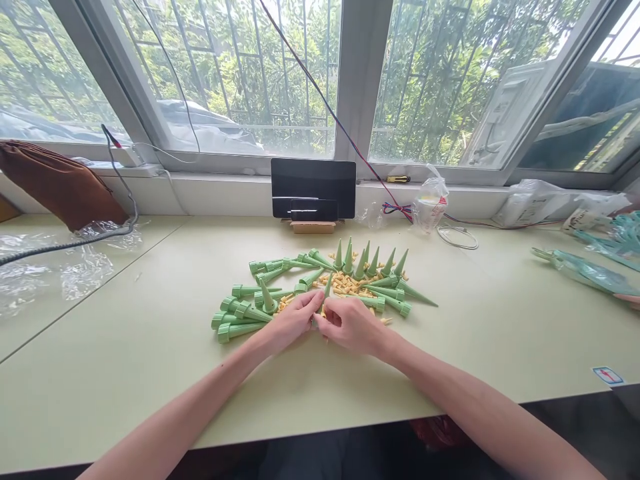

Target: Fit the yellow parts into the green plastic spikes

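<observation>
My left hand (300, 313) is closed around a green plastic watering spike (328, 288), its pointed tip upward. Pressed against it from the right, my right hand (353, 325) has its fingers curled in a pinch at the same spike; whatever sits between those fingertips is mostly hidden. Just beyond the hands lies a loose heap of small yellow plastic pegs (345, 283). Several green spikes (243, 310) with ribbed caps lie to the left, and others (385, 290) lie to the right. Behind the heap, several more spikes (360, 267) stand upright on their caps.
A black tablet (313, 187) and a phone (314, 210) lean on a cardboard stand (313, 227) by the window. A plastic-wrapped cup (430, 203), white cable (457, 238) and green bagged items (580, 267) lie right. Brown bag (65, 187) and clear wrappers (85, 267) lie left.
</observation>
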`<state>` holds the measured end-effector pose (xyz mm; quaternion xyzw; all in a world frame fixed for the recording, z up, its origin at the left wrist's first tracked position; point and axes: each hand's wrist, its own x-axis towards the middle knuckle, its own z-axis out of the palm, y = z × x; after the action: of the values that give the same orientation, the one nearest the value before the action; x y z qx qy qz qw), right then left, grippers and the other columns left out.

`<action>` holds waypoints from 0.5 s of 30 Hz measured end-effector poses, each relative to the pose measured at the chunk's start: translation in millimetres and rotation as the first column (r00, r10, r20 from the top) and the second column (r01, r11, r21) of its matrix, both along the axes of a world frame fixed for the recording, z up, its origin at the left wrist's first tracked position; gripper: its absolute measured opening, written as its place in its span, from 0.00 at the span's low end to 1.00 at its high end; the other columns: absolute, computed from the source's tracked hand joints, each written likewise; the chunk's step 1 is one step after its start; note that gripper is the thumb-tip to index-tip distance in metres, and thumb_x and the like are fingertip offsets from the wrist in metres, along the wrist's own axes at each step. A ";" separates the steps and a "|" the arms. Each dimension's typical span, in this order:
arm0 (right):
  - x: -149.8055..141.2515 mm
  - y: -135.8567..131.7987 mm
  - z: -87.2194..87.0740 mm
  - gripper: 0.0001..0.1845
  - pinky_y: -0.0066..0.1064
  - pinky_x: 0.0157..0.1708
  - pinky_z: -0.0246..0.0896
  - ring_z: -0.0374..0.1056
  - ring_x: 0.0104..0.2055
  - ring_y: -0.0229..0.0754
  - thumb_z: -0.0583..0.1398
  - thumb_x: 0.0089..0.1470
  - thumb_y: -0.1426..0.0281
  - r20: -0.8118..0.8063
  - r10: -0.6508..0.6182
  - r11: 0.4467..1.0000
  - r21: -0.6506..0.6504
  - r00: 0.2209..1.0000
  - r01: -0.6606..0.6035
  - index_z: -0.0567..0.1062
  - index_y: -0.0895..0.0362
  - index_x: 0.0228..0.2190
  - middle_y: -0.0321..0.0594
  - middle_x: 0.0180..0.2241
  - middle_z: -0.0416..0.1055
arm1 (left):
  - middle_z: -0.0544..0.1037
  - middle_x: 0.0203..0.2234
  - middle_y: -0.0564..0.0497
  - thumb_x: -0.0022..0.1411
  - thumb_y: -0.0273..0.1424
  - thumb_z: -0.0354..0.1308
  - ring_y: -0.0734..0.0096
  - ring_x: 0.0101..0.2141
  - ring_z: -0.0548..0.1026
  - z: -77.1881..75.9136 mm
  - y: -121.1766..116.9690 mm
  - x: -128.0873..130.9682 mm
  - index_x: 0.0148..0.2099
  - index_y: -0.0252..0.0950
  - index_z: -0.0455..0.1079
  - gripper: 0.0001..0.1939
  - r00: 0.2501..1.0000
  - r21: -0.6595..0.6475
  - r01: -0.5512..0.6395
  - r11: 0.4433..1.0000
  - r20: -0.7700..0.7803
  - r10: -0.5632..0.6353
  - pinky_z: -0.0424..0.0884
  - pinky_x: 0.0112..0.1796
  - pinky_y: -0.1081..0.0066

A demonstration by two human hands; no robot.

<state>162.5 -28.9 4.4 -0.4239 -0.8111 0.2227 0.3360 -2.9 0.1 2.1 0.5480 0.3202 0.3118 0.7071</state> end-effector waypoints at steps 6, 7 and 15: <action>-0.7 2.4 -3.6 0.21 0.26 0.24 0.49 0.54 0.20 0.33 0.57 0.61 0.65 -0.089 -0.061 0.998 0.026 0.994 0.064 0.57 0.55 0.20 0.30 0.17 0.62 | 0.69 0.26 0.55 0.61 0.47 0.61 0.75 0.28 0.72 6.4 -3.4 4.3 0.37 0.36 0.70 0.18 0.994 -0.056 -0.076 0.996 0.079 0.080 0.75 0.32 0.72; -0.6 2.9 -4.6 0.21 0.26 0.23 0.49 0.53 0.20 0.33 0.57 0.61 0.64 -0.097 -0.068 0.996 0.042 0.993 0.073 0.58 0.55 0.20 0.30 0.17 0.62 | 0.70 0.26 0.55 0.62 0.46 0.61 0.75 0.28 0.72 6.9 -3.5 4.5 0.38 0.36 0.70 0.17 0.992 -0.063 -0.077 0.995 0.093 0.083 0.76 0.33 0.71; -1.2 5.3 -11.5 0.25 0.28 0.26 0.53 0.49 0.20 0.34 0.57 0.62 0.59 -0.133 -0.112 0.976 0.173 0.985 0.134 0.59 0.55 0.18 0.30 0.16 0.56 | 0.74 0.31 0.53 0.65 0.43 0.59 0.73 0.33 0.74 0.7 0.3 1.6 0.49 0.39 0.73 0.16 0.989 -0.049 -0.019 0.999 0.148 0.026 0.75 0.39 0.70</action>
<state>161.3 -23.7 -7.2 -0.4266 -0.7781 0.1522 0.4353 -1.3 0.3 2.8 0.5026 0.2800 0.3523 0.7382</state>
